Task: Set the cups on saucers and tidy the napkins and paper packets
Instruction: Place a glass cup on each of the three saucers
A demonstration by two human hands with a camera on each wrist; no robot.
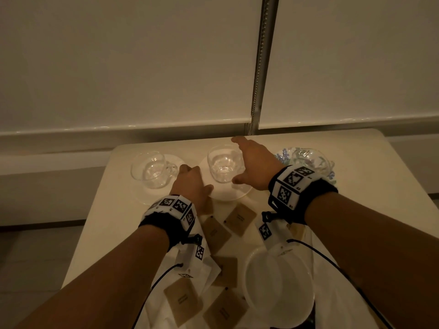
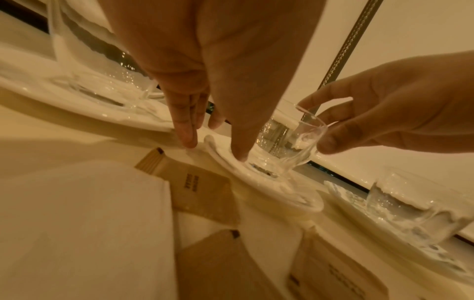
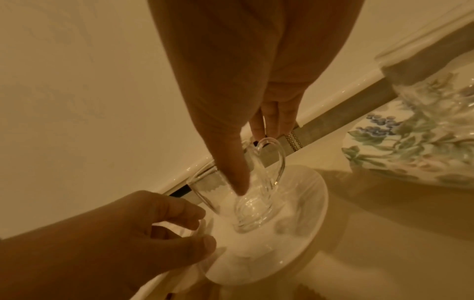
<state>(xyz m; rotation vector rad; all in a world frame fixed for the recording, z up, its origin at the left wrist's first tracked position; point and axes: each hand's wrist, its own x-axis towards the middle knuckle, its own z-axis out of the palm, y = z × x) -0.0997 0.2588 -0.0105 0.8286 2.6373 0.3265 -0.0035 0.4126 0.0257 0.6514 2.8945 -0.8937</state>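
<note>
A clear glass cup (image 1: 223,165) stands on a white saucer (image 1: 228,194) at the table's far middle. My right hand (image 1: 238,160) grips this cup (image 3: 251,213), thumb on its near side and fingers behind the handle. My left hand (image 1: 197,181) pinches the saucer's (image 2: 269,182) left rim, thumb on top. Another cup (image 1: 150,169) sits on a saucer (image 1: 152,198) at the left. A third cup (image 1: 308,160) sits on a floral saucer (image 1: 282,154) at the right. Brown paper packets (image 1: 240,218) lie scattered over white napkins (image 1: 209,274) near me.
A white dish (image 1: 278,281) sits at the table's (image 1: 118,210) front right, on the napkins. Closed blinds with a bead chain (image 1: 255,96) hang right behind the table's far edge. Cables from my wrist bands trail over the packets.
</note>
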